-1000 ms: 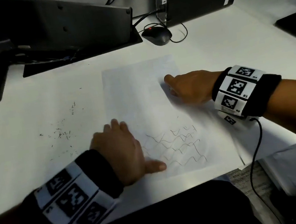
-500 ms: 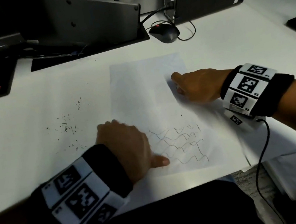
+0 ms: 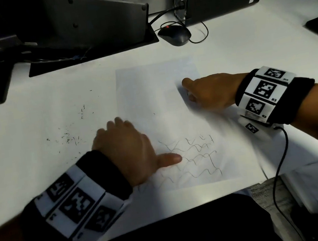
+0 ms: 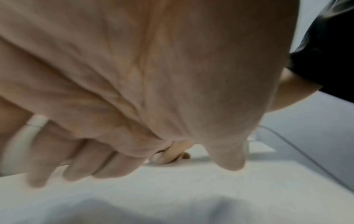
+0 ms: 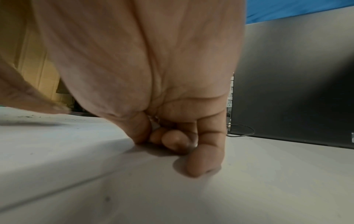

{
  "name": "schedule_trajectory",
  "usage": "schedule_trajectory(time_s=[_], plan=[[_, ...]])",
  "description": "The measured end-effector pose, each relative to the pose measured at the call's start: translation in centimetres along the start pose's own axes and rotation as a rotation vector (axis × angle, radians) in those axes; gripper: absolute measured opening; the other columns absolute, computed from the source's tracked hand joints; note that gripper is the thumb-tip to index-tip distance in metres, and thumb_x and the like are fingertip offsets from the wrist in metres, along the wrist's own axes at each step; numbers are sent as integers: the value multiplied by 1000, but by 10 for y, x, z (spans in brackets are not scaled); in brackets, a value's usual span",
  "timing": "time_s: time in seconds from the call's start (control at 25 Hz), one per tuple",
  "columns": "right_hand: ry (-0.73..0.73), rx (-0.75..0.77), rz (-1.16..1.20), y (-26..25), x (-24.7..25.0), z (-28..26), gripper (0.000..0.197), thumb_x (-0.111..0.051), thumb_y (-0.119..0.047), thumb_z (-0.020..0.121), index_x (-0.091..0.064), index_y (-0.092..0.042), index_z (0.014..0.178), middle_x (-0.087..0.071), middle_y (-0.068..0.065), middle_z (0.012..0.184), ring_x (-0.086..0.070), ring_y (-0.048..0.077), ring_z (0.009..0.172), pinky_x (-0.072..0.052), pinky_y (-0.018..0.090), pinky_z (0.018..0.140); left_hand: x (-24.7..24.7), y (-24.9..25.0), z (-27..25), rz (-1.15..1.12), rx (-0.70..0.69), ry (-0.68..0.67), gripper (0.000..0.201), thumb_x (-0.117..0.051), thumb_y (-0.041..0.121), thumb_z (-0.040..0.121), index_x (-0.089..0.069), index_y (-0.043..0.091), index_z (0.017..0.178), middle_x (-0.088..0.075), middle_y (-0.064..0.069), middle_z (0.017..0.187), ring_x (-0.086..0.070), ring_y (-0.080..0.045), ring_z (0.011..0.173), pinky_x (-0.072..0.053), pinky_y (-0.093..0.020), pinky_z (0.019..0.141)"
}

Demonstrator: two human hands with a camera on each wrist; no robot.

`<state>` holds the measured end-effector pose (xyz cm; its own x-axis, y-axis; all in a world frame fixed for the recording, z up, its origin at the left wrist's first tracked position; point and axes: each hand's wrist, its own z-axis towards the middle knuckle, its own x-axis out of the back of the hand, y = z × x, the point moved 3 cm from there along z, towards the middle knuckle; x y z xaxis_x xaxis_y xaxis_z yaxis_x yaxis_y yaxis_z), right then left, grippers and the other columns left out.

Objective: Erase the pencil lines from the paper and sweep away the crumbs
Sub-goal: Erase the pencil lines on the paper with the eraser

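We're over the white worktop (image 3: 246,52), and on it lies the paper (image 3: 150,93), our landmark from here on. At the paper's near end, the wavy pencil lines (image 3: 191,156) stand largely unerased; off its left edge, the crumbs (image 3: 69,136) lie scattered on the bare surface.

The left hand (image 3: 125,151) presses the paper's near-left part, fingers spread and relaxed, thumb pointing at the lines. The right hand (image 3: 209,93) sits at the paper's right edge with its fingers curled in.

What could go wrong? We judge the paper may slide or crease if the holding hand lets up while rubbing starts. Crumbs so close to the left edge could be dragged back onto the sheet by a careless sweep. Hard rubbing near the edge could tear it.

The head view gives us the whole layout, but not the right palm. The right wrist view shows fingers (image 5: 178,141) folded tight, with something pale, perhaps an eraser, tucked between them; we cannot tell for sure. The left wrist view confirms a left palm holding nothing.
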<state>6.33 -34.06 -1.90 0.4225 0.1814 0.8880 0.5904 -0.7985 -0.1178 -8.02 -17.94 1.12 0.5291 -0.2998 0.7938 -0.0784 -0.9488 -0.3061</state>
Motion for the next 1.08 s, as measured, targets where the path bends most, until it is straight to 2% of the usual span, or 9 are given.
schedule_trajectory(time_s=[0.16,0.28,0.44,0.64,0.76,0.84,0.88,1.0,1.08], plan=[[-21,-9,-21,-1,0,2,15,-40,-20,96,-27,-15,101,-60,10,95,-54,29,76,-49,43,73,11,83,7,-211,-546,45,113,-30,87,80,7,13,158,15,-5,166,10,-20,153,-5,-55,121],[-12,-6,-26,-1,-1,3,13,-40,-19,95,-28,-14,99,-60,9,95,-53,29,75,-49,43,73,-9,60,12,-144,-350,-27,123,-34,90,75,8,9,157,16,-13,164,12,-25,152,-10,-53,121],[-4,-2,-23,1,-2,3,13,-37,-24,95,-31,-12,97,-60,9,90,-52,28,71,-45,39,69,-8,-13,9,1,37,-84,120,-16,95,65,-47,6,139,-37,-23,149,-37,-35,137,-37,-45,108],[9,-1,-17,1,-2,3,12,-38,-22,96,-29,-14,95,-54,3,81,-47,25,69,-44,39,69,4,35,35,-184,-339,30,118,-29,89,78,14,12,156,21,-6,164,14,-19,152,-6,-53,122],[7,-9,-24,0,-2,2,12,-38,-20,93,-28,-14,94,-57,6,86,-48,27,70,-45,39,70,-16,-1,27,-51,-37,-126,123,-24,96,69,-14,8,155,-8,-15,164,-13,-29,151,-22,-57,116],[-5,-9,-22,0,-2,2,13,-39,-20,93,-27,-15,94,-57,5,87,-49,27,71,-46,39,70,-15,-23,12,48,69,-164,113,-9,98,63,-56,15,124,-49,-14,143,-47,-30,131,-37,-53,108],[-6,-9,-24,1,-2,2,13,-40,-20,93,-27,-15,94,-58,6,88,-50,27,71,-48,40,72,-9,-26,10,49,55,-85,109,-3,96,60,-59,16,110,-54,-13,138,-51,-29,126,-39,-50,106],[-16,-15,-16,0,-1,3,13,-39,-19,93,-27,-16,95,-58,7,88,-50,27,72,-48,42,73,-8,-9,10,-34,-171,78,127,3,92,60,-17,9,153,-4,-12,166,-12,-24,152,-19,-50,119],[-10,-19,-10,0,0,2,12,-39,-18,93,-27,-16,95,-58,6,87,-49,27,71,-46,39,70,-22,-2,8,-33,-277,32,128,9,93,58,10,11,156,17,-6,165,7,-18,153,-11,-49,122]])
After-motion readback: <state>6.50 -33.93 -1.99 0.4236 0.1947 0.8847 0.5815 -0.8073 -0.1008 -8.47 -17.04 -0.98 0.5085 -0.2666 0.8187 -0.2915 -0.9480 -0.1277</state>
